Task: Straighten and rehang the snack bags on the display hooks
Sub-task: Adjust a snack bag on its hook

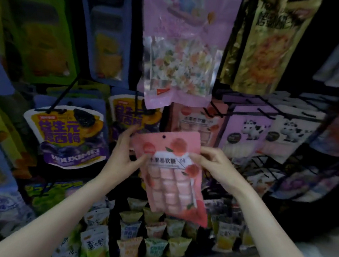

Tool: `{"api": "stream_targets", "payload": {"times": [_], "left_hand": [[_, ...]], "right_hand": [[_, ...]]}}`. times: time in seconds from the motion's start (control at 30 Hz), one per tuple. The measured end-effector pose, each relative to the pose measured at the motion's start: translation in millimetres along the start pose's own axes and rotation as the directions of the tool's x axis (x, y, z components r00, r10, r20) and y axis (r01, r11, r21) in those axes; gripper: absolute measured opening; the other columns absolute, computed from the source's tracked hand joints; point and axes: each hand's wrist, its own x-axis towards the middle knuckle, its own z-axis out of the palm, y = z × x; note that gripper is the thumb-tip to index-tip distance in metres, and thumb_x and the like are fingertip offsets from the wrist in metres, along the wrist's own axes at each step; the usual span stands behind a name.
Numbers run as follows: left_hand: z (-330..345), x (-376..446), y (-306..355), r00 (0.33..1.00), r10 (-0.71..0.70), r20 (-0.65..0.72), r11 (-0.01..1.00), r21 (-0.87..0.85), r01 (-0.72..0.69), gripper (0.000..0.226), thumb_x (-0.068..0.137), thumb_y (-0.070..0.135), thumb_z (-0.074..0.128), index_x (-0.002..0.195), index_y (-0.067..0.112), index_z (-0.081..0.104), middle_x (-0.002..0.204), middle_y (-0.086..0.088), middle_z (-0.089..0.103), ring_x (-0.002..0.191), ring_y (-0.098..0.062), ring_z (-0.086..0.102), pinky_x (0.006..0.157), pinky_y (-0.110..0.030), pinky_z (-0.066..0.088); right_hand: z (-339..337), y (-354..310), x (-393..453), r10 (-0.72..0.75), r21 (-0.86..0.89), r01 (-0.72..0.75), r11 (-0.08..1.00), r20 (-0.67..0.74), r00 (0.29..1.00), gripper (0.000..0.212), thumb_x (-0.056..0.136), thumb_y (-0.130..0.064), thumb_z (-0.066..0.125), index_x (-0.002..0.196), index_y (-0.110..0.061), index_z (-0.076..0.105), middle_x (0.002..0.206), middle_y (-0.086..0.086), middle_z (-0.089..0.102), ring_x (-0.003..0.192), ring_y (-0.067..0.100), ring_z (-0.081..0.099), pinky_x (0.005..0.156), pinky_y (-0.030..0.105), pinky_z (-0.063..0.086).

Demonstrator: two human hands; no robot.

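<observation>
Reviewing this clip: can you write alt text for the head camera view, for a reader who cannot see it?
Both hands hold a pink peach-candy bag off its hook before a dim snack display: the left hand grips its left edge, the right hand its right. Matching pink bags hang behind, with a pastel candy bag above.

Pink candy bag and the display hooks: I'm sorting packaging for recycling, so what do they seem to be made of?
Pink candy bag: looks like thin glossy plastic film, creased, with a clear window showing the pink cubes. Display hooks: thin dark rods, probably coated metal wire; the picture is too dim to be sure.
</observation>
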Motion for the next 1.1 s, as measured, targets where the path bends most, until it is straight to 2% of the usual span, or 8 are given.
{"api": "stream_targets", "payload": {"times": [0.13,0.23,0.37,0.67,0.77,0.9,1.03,1.1], "left_hand": [[36,14,27,0.989,0.069,0.134,0.997,-0.03,-0.065,0.042,0.089,0.022,0.06,0.126,0.022,0.042,0.104,0.01,0.057,0.102,-0.018,0.06,0.08,-0.028,0.049],[56,28,55,0.979,0.154,0.137,0.985,-0.094,-0.142,0.041,0.093,0.006,0.049,0.125,0.03,0.041,0.105,0.024,0.053,0.101,-0.003,0.06,0.074,-0.01,0.047],[67,54,77,0.971,0.238,-0.02,0.966,-0.096,-0.238,0.05,0.091,-0.005,0.043,0.132,0.023,0.044,0.117,0.019,0.055,0.105,0.0,0.054,0.083,-0.011,0.043],[86,83,59,0.948,0.315,-0.038,0.929,0.215,-0.3,0.049,0.087,-0.011,0.045,0.128,0.013,0.055,0.132,-0.009,0.053,0.121,-0.019,0.05,0.102,-0.021,0.035],[90,83,57,0.964,0.263,-0.047,0.934,0.261,-0.242,0.056,0.086,-0.011,0.045,0.135,0.016,0.048,0.132,-0.013,0.05,0.118,-0.025,0.052,0.098,-0.026,0.04],[92,93,52,0.991,-0.042,0.129,0.876,0.482,-0.025,0.073,0.091,0.004,0.046,0.149,0.027,0.009,0.126,-0.019,0.037,0.111,-0.036,0.046,0.083,-0.034,0.042],[77,89,36,0.983,-0.166,0.084,0.875,0.473,0.107,0.073,0.089,0.009,0.051,0.148,0.027,0.012,0.135,-0.018,0.037,0.114,-0.035,0.048,0.08,-0.036,0.045],[69,79,20,0.979,-0.205,0.024,0.878,0.447,0.173,0.071,0.089,0.007,0.051,0.148,0.024,0.015,0.143,-0.016,0.034,0.119,-0.034,0.047,0.088,-0.041,0.046]], "right_hand": [[-32,28,-6,0.086,0.172,-0.034,0.984,-0.303,0.949,0.015,0.089,-0.019,0.058,0.092,-0.008,0.068,0.084,0.002,0.066,0.078,0.014,0.06,0.077,0.033,0.048],[-50,29,3,0.132,0.264,-0.005,0.964,-0.466,0.875,0.016,0.093,-0.009,0.053,0.083,-0.01,0.065,0.07,0.0,0.061,0.061,0.006,0.057,0.057,0.019,0.049],[-62,26,25,0.148,0.28,0.007,0.96,-0.529,0.835,0.022,0.095,-0.01,0.052,0.075,-0.016,0.061,0.056,-0.01,0.053,0.048,-0.001,0.049,0.049,0.017,0.044],[-75,38,41,0.242,0.344,-0.074,0.936,-0.475,0.846,0.013,0.095,-0.005,0.049,0.096,0.001,0.06,0.063,0.005,0.047,0.046,0.006,0.05,0.045,0.016,0.047],[-77,42,50,0.17,0.164,-0.096,0.982,-0.533,0.829,0.022,0.096,-0.009,0.047,0.077,-0.01,0.058,0.062,0.004,0.05,0.053,0.014,0.053,0.048,0.019,0.049],[-81,46,66,-0.095,-0.448,-0.202,0.871,-0.557,0.825,0.027,0.097,-0.025,0.044,0.084,-0.011,0.064,0.076,0.01,0.065,0.073,0.028,0.061,0.06,0.033,0.043],[-85,50,56,-0.113,-0.667,-0.349,0.658,-0.546,0.83,0.036,0.097,-0.037,0.041,0.075,-0.013,0.057,0.067,0.005,0.058,0.067,0.026,0.061,0.051,0.028,0.034],[-71,54,40,-0.189,-0.677,-0.291,0.677,-0.541,0.82,0.029,0.095,-0.036,0.045,0.077,-0.015,0.056,0.069,0.004,0.056,0.063,0.024,0.058,0.052,0.029,0.032]]}}
